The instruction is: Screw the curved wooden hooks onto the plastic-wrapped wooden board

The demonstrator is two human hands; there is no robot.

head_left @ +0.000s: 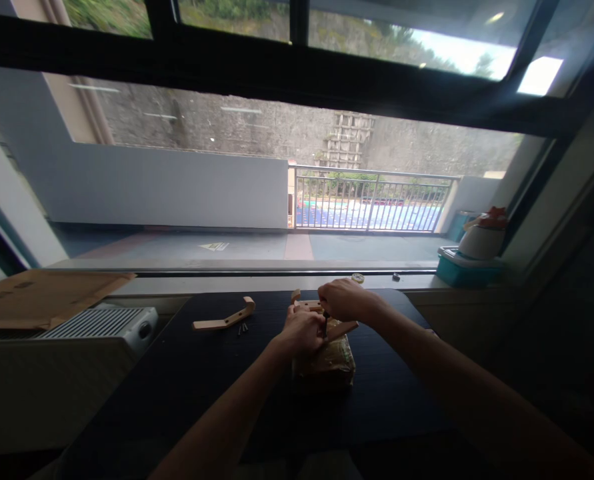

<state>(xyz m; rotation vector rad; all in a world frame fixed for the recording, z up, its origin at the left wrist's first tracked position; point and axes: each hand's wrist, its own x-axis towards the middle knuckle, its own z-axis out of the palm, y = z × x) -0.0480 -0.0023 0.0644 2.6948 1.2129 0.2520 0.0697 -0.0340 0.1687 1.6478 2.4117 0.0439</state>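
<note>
Item: wood piece (343, 327), light, small, on a bag (327, 368) at the middle of the table (187, 387).

Hands: left hand (303, 331) was curled shut over the near-left part of the wood piece. Right hand (345, 299) was closed, fingers down, on a short dark tool (325, 325) standing between the two hands. How the tool met the wood could not be told.

Position: the wood piece lay directly under both hands. One end showed at 4 o'clock of the left hand, another at 10 o'clock of the right. Its long axis ran roughly 10 to 4 o'clock. The left hand was nearer, lying on it; the right sat above, at 12 o'clock.

Also present: a curved slat (224, 321) with screws (243, 327), at 9 o'clock of the hands and well apart from them; a heater (97, 323) farther left; a teal box (464, 270) on the sill at 2 o'clock.
</note>
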